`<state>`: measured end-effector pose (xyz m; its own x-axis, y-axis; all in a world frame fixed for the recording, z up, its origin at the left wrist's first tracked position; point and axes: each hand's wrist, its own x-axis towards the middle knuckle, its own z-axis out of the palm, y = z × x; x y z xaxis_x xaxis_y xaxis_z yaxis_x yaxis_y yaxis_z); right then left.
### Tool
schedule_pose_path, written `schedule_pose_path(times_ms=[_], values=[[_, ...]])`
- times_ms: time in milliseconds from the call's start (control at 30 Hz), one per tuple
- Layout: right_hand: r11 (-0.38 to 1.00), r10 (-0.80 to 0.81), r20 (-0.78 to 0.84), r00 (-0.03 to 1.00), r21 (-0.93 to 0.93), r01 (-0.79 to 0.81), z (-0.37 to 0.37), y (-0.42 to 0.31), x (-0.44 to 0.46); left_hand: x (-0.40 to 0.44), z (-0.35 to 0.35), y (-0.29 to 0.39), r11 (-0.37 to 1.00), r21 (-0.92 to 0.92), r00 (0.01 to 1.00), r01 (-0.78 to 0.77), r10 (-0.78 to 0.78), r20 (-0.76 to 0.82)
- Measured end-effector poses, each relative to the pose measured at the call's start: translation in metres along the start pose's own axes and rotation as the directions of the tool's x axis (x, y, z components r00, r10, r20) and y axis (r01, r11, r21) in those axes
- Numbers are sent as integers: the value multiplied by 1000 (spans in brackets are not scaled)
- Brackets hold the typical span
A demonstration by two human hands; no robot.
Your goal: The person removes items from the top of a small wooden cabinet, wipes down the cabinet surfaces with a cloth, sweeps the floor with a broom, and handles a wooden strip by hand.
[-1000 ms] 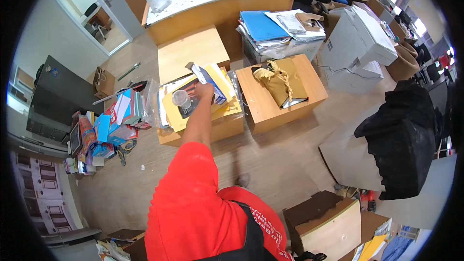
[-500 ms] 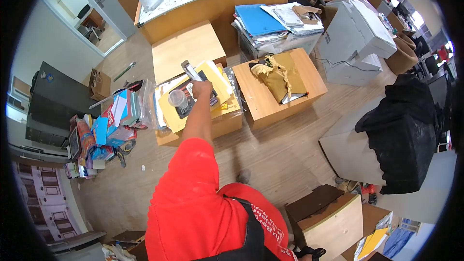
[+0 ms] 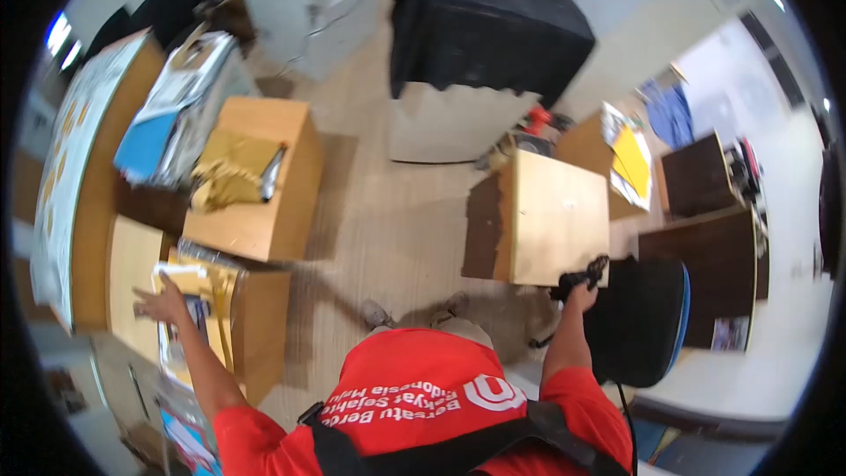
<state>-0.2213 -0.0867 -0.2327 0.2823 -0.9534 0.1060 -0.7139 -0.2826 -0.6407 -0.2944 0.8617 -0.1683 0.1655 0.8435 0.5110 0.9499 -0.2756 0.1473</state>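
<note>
My left hand (image 3: 166,304) is stretched out at the far left with its fingers spread, over the edge of a pile of papers and envelopes (image 3: 226,322) on a wooden box. A dark flat item (image 3: 199,313) lies on the pile beside that hand. Blur hides whether anything small lies under the fingers. On the other side, my right hand (image 3: 580,298) is closed on a black bundle, seemingly coiled cable (image 3: 577,279), at the near corner of a pale wooden cabinet (image 3: 560,211).
A wooden cabinet (image 3: 295,198) bears a brown folder (image 3: 238,157). Stacked files (image 3: 172,115) stand behind it. Ahead is a pale unit under a black cover (image 3: 485,31). A black chair (image 3: 633,322) stands by my right arm. Wooden flooring (image 3: 370,203) runs between the furniture.
My view has swung right. My left hand, earlier closed on a long grey metallic object above the papers, now has spread fingers. My right hand with the black bundle has come fully into view.
</note>
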Motion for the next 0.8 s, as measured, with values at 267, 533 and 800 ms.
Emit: schedule_pose_path(times_ms=[267,533,800], values=[[976,36,57,998,214,-47,34,21,41,-168,-36,128,709,-541,860,-451,507,-52],[966,194,153,969,141,-216,62,20,112,-432,-115,252,396,-817,390,-420,891,232],[959,-180,396,901,-134,251,79,36,155,-610,-237,379,200,-887,-238,-416,917,319]])
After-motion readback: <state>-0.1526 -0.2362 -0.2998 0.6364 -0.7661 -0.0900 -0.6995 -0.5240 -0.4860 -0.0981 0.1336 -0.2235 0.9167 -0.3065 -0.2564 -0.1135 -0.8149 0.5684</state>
